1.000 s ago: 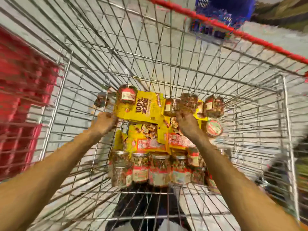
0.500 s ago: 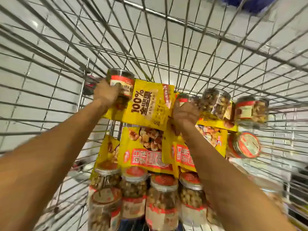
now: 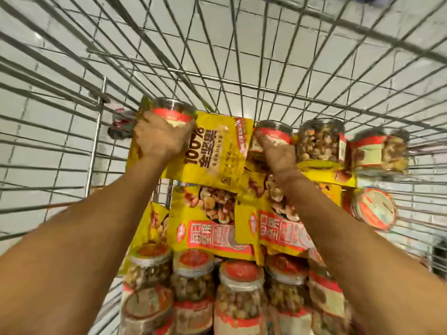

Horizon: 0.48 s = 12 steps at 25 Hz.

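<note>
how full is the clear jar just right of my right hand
Full: the clear jar beside the right hand shows mixed nuts packed behind its see-through wall almost to its far end.

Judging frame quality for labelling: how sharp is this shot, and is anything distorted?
Head view: wide-angle lens bows the silver wire cart; motion blur smears the left hand, right hand and the clear red-labelled nut jars they grip; lighting flat, no harsh glare.

shop: wire trolley point(image 3: 242, 76), stocked jars point(image 3: 239, 293)

Head camera, apparently close above cart point(image 3: 95, 141).
</note>
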Motion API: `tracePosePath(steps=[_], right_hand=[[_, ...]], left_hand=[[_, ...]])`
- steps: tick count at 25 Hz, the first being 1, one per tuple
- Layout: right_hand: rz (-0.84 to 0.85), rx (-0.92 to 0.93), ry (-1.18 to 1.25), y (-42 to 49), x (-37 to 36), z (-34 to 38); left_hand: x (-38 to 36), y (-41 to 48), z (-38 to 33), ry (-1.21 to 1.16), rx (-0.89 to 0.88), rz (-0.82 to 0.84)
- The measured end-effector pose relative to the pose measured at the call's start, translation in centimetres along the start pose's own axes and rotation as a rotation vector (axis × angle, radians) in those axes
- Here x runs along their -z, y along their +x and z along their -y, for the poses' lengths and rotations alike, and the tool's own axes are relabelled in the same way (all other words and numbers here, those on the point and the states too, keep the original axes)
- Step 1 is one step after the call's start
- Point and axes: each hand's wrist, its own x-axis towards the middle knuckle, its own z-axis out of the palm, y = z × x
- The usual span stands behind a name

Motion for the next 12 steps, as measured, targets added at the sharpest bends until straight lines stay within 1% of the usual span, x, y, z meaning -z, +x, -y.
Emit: tracePosePath(steps=[2,4,5,7,8,10,12], right_hand=[[-0.042,0.001,-0.018,-1.9,0.5,0.6],[0.014,0.058,0.056,-4.9,1.6,1.5],[0.049,0.106,0.094,-7.0,2.7,2.3],[0.114,0.222,0.181,-11.8,5.9,4.1],[0.146,0.246,0.213,-14.4,7.9,5.0],[0.162,0.277,0.277,-20.2,12.2,6.9],[0.159,0.331,0.375,-26.4,16.7,7.5]], left_hand=[[1.2,-1.5,-0.2,-0.213,-0.031,0.108],[3.3,-4.0,-0.4,-0.41,-0.059,0.285],[5.0,-5.6,-0.5,-0.467,-0.058,0.374],[9.2,-9.2,-0.8,-0.557,-0.064,0.475],[11.7,-11.3,-1.1,-0.614,-0.102,0.521],[16.9,-15.3,-1.9,-0.73,-0.192,0.632],[21.6,-19.5,-3.3,-0.796,-0.252,0.705]])
